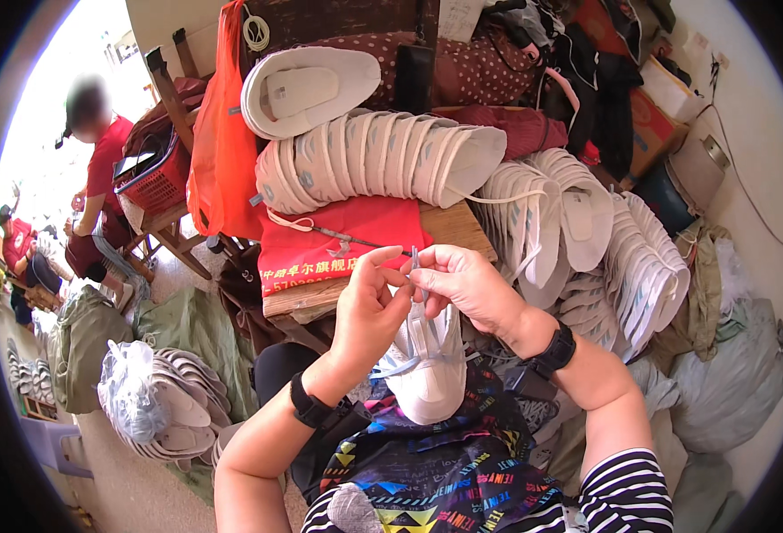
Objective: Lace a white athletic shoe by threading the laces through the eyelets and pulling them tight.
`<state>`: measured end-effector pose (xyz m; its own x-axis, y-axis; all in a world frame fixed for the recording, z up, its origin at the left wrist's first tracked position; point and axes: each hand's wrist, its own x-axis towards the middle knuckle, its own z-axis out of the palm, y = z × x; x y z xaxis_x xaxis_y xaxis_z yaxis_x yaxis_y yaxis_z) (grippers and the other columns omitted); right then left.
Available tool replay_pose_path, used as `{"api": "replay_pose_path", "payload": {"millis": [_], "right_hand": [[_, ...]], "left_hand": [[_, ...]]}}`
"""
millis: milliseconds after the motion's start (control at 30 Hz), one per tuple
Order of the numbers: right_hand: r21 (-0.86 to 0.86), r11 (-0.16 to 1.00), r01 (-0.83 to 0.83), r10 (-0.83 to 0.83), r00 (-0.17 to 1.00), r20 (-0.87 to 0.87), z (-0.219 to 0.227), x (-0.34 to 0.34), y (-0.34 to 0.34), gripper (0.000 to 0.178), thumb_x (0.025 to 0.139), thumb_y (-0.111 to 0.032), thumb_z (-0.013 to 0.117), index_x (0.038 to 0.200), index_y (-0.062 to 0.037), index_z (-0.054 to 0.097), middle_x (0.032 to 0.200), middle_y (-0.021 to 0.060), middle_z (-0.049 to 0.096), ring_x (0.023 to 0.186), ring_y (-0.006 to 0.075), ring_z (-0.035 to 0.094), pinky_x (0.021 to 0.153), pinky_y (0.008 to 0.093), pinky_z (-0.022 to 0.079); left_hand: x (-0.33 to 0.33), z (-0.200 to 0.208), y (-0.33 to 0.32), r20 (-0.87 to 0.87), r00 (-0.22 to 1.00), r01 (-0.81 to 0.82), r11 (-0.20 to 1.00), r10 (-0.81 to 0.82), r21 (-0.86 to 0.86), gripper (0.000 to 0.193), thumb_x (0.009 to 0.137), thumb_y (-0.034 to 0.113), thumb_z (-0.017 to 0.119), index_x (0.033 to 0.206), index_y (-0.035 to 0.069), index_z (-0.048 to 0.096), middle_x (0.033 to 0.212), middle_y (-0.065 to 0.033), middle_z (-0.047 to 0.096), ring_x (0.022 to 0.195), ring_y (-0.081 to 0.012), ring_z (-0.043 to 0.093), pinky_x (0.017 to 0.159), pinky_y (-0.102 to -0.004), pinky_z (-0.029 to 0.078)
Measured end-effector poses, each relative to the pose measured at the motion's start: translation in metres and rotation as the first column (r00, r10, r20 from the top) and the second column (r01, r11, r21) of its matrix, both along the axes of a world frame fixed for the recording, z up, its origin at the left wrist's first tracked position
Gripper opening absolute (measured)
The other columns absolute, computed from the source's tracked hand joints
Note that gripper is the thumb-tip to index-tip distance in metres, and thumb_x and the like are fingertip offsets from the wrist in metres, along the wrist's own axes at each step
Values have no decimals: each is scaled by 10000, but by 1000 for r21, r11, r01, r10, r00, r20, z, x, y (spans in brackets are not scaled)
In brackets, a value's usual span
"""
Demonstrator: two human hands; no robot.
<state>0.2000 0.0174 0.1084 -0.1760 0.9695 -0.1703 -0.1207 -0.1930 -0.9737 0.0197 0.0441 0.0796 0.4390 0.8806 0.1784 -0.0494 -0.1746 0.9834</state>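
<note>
A white shoe [425, 391] rests in my lap, toe toward me, with a pale blue lace [400, 366] across its front. Above the shoe's opening, the fingertips of my left hand [369, 298] and my right hand [467, 282] meet. Both pinch a thin, pale shoelace [414, 259] between thumb and fingers; its exact path is partly hidden by the fingers. Just beyond the hands, a thin dark rod-like tool [349, 237] with a pale cord at one end lies on a red bag [338, 258].
A wooden stool [462, 233] holds the bag and a long row of nested white shoe uppers [373, 164]. More stacked uppers [640, 266] lie at right, beside sacks [729, 382]. Left, another bundle [178, 404] sits on the floor. A person in red [107, 169] sits farther off.
</note>
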Motion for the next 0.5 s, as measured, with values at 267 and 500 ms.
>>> {"api": "replay_pose_path", "payload": {"millis": [267, 500], "right_hand": [[372, 906, 201, -236, 970, 50, 52, 7, 40, 91, 896, -23, 588, 981, 4, 607, 854, 77, 641, 703, 118, 638, 548, 237, 532], [912, 214, 350, -486, 848, -211, 270, 34, 78, 85, 928, -43, 546, 890, -1, 609, 756, 60, 620, 684, 139, 605, 630, 243, 520]], "left_hand": [[-4, -16, -1, 44, 984, 177, 968, -172, -175, 280, 1004, 116, 547, 1263, 14, 574, 1062, 12, 656, 860, -30, 554, 725, -187, 460], [-12, 2, -9, 70, 812, 572, 767, -579, -292, 422, 1057, 343, 450, 1393, 107, 547, 974, 40, 631, 668, -26, 477, 660, -195, 438]]}}
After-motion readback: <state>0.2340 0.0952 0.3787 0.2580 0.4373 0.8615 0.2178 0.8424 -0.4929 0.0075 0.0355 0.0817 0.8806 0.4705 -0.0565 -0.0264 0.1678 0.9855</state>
